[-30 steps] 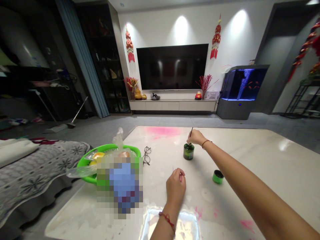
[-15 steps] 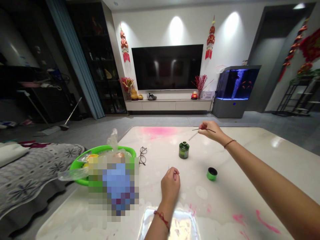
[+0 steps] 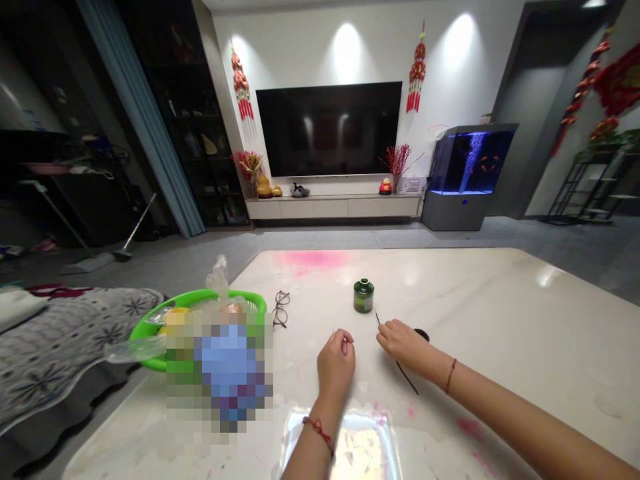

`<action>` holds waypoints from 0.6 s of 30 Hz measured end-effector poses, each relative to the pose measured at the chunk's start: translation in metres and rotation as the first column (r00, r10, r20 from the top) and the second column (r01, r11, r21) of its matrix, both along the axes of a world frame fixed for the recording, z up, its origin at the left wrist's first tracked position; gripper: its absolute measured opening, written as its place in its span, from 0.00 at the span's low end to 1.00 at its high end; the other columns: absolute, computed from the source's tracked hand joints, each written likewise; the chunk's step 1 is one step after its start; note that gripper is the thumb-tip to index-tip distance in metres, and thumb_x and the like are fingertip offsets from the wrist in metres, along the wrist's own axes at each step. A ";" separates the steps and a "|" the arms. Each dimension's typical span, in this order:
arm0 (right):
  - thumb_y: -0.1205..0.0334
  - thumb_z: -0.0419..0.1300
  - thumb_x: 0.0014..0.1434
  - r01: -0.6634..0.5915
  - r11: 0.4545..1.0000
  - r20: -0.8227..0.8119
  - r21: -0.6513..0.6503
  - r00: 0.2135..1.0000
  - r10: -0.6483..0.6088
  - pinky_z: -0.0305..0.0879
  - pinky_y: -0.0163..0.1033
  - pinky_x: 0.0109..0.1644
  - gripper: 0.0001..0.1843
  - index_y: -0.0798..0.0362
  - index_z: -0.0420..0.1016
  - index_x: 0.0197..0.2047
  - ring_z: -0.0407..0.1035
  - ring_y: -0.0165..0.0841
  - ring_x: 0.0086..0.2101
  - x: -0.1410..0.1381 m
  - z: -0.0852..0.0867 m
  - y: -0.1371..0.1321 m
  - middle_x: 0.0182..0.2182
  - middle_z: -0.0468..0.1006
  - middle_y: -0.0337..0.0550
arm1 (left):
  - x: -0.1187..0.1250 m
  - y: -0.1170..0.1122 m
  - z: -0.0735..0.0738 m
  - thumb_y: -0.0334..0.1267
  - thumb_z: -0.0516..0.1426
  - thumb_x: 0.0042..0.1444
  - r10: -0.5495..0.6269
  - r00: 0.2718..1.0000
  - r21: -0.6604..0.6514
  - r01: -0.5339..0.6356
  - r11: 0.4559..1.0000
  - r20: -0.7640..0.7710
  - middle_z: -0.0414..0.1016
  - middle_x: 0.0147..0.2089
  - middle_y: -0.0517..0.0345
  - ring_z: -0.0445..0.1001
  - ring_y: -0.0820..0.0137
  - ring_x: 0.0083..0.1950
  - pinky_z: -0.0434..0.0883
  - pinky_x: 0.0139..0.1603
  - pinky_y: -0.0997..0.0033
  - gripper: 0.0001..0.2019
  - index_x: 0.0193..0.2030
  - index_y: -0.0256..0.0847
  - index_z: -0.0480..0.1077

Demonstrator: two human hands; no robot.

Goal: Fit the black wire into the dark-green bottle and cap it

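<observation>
My right hand (image 3: pixel 403 343) is closed on a thin black stick (image 3: pixel 407 378), its upper end pointing toward a small green glass bottle (image 3: pixel 363 297). The bottle stands upright with an uncovered neck, apart from both hands. Partly hidden behind my right hand is a green cap with a dark inside (image 3: pixel 423 334). My left hand (image 3: pixel 337 363) is held in a loose fist over the table; a faint thin line shows above its fingers, but what it holds cannot be made out. Below my left forearm lies a pale tray (image 3: pixel 390 440) with whitish content.
A green basket (image 3: pixel 150 363) with bags and a blurred blue item stands at the left. Eyeglasses (image 3: pixel 281 309) lie beside it. The pale table (image 3: pixel 490 293) carries pink stains. Beyond are a television (image 3: pixel 330 130) and a fish tank (image 3: pixel 463 163).
My right hand has come down and nearer from beyond the bottle, the black stick still in it. A pale stick seen there before no longer shows. My left hand has hardly moved.
</observation>
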State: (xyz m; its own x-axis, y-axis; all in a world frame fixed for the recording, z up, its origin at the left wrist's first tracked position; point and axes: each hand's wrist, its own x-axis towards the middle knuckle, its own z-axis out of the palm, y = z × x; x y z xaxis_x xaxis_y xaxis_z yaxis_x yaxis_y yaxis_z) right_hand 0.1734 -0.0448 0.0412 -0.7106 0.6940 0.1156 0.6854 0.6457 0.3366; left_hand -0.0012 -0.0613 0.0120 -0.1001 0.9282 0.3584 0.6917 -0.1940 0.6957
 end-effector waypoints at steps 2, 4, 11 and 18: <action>0.78 0.51 0.54 -0.016 1.000 0.074 0.000 0.997 0.016 0.60 0.40 0.35 0.10 0.58 0.69 0.34 0.68 0.37 0.32 -0.002 -0.008 -0.007 0.32 0.71 0.48 | 0.000 0.000 0.000 0.26 0.47 0.48 0.003 1.000 0.008 -0.003 1.000 0.000 0.65 0.24 0.64 0.63 0.75 0.26 0.55 0.28 0.76 0.08 0.28 0.41 0.65; 0.77 0.52 0.54 -0.001 1.000 0.101 -0.001 0.995 0.001 0.61 0.40 0.33 0.09 0.58 0.70 0.35 0.68 0.36 0.30 -0.002 -0.014 -0.012 0.32 0.72 0.49 | 0.000 0.000 0.000 0.27 0.47 0.49 0.004 1.000 0.014 -0.004 1.000 0.005 0.65 0.24 0.64 0.63 0.75 0.26 0.55 0.28 0.76 0.08 0.28 0.41 0.65; 0.78 0.51 0.53 0.048 0.994 0.077 -0.095 0.996 -0.041 0.62 0.40 0.33 0.11 0.58 0.72 0.34 0.70 0.38 0.31 -0.002 -0.010 -0.025 0.32 0.73 0.51 | 0.000 -0.001 0.000 0.27 0.47 0.48 0.002 1.000 0.001 -0.002 1.000 0.013 0.64 0.24 0.64 0.63 0.75 0.26 0.54 0.28 0.76 0.08 0.28 0.41 0.65; 0.78 0.49 0.51 0.223 0.913 -0.105 -0.342 0.956 -0.273 0.61 0.36 0.36 0.16 0.55 0.73 0.39 0.72 0.37 0.36 0.001 0.018 -0.002 0.36 0.76 0.48 | 0.000 -0.001 0.000 0.27 0.48 0.48 -0.006 1.000 -0.006 0.006 1.000 0.022 0.62 0.23 0.65 0.62 0.75 0.26 0.54 0.28 0.77 0.08 0.28 0.41 0.65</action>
State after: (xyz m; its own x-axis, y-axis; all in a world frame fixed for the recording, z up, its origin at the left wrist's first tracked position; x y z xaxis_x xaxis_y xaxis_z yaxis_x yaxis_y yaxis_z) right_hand 0.1743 -0.0468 0.0590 -0.5028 0.8626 -0.0549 0.8631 0.5045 0.0216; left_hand -0.0007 -0.0627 0.0125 -0.1020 0.9311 0.3501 0.6749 -0.1938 0.7120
